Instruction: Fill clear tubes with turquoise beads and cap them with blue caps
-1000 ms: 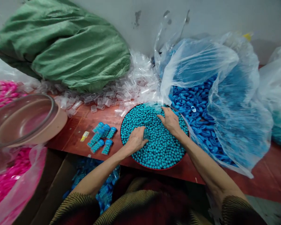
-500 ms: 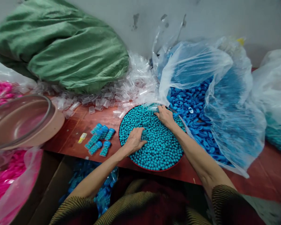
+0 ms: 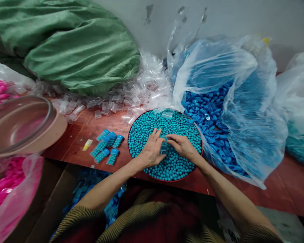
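My left hand [image 3: 152,151] is over a round red tray [image 3: 130,148] full of small turquoise beads [image 3: 174,168], its fingers curved round a small clear plastic bottle [image 3: 163,147]. My right hand [image 3: 182,145] meets it from the right, thumb and forefinger pinched at the upper end of the clear plastic. Whether the right fingers grip that same bottle or a second clear piece is hard to see. Another clear bottle [image 3: 167,115] lies on the beads toward the back. Left of the tray are several bead-filled bottles [image 3: 112,157] with blue caps.
Loose clear bottles [image 3: 142,94] are heaped behind the tray, beside a large green sack [image 3: 86,50]. An open plastic bag [image 3: 253,111] with blue caps [image 3: 212,118] spills at the right. Basins [image 3: 58,131], a yellow-and-white tag [image 3: 87,145] and pink pieces [image 3: 7,182] are at the left.
My right hand has drawn back from the clear bottle at the tray's rear and come to my left hand. The left hand stays over the beads, its fingers now straighter.
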Available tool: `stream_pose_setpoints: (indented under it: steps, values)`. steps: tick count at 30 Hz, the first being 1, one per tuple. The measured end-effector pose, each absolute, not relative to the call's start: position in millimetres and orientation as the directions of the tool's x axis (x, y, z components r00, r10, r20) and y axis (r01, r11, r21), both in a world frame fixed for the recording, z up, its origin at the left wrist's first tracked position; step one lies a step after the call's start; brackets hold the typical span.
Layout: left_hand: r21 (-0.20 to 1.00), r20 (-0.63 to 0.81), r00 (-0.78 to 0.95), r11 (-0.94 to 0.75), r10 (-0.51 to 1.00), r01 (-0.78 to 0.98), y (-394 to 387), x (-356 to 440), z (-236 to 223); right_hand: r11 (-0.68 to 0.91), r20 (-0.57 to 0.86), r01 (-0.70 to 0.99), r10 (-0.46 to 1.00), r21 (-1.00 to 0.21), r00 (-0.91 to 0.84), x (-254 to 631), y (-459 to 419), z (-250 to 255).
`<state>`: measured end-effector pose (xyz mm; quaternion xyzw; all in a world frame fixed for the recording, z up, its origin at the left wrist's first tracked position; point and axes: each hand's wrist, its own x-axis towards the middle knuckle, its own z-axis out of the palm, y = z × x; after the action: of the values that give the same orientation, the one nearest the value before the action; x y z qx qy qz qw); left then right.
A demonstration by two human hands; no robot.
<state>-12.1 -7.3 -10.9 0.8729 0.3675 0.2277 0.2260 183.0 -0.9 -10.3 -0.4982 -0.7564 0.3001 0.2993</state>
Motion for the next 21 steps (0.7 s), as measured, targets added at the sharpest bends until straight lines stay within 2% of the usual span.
stream_pose_setpoints:
  steps: [3,9,11,14,18,21]
  values:
    - [0.6,0.172,0.621,-0.581,0.765,0.55,-8.2,-13.6,-16.1,0.309,0.126,0.529,0.927,-0.79,-0.354,171.2,-7.8,-16.0]
    - [0.602,0.007,0.598,-0.481,0.802,0.638,-9.0,-11.3,-11.0,0.395,0.107,0.63,0.889,-0.668,-0.445,167.0,-4.8,-18.0]
    - [0.553,-0.026,0.548,-0.444,0.836,0.705,-9.9,-12.7,-3.7,0.379,0.189,0.618,0.917,-0.689,-0.351,173.3,-4.3,-19.5]
    - [0.452,-0.131,0.477,-0.376,0.869,0.809,-10.2,-18.5,7.7,0.28,0.304,0.617,0.95,-0.736,-0.069,187.3,-2.0,-28.2]
    - [0.322,-0.348,0.447,-0.343,0.824,0.882,-3.0,-19.9,14.5,0.127,0.262,0.674,0.96,-0.728,0.101,197.9,6.6,-47.9]
    - [0.303,-0.398,0.47,-0.37,0.788,0.878,6.6,-12.7,11.9,0.035,0.181,0.657,0.971,-0.753,0.155,194.9,14.8,-57.4]
